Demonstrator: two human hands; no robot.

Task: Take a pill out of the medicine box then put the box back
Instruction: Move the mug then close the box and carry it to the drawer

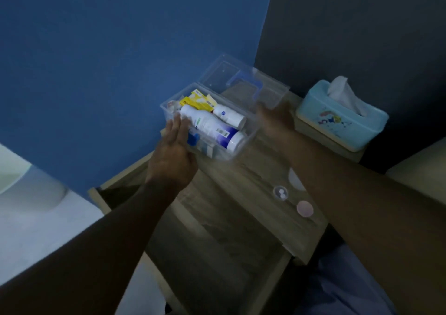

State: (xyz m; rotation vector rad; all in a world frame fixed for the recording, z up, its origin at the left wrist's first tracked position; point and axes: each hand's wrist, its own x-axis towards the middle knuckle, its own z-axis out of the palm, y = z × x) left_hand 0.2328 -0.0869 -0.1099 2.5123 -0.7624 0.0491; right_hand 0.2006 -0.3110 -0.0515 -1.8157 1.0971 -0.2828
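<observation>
The clear plastic medicine box is held over the back of the wooden nightstand, its lid swung open behind it. Inside lie two white bottles, a yellow packet and other small packs. My left hand presses flat against the box's left end. My right hand, blurred, is against the right end beside the lid. A small clear cap with two white pills stands on the nightstand near my right forearm, and a pink round lid lies next to it.
A light blue tissue box sits on a wooden stand at the back right. The nightstand's drawer is pulled open below the top. A blue wall is behind; a white object is at the left.
</observation>
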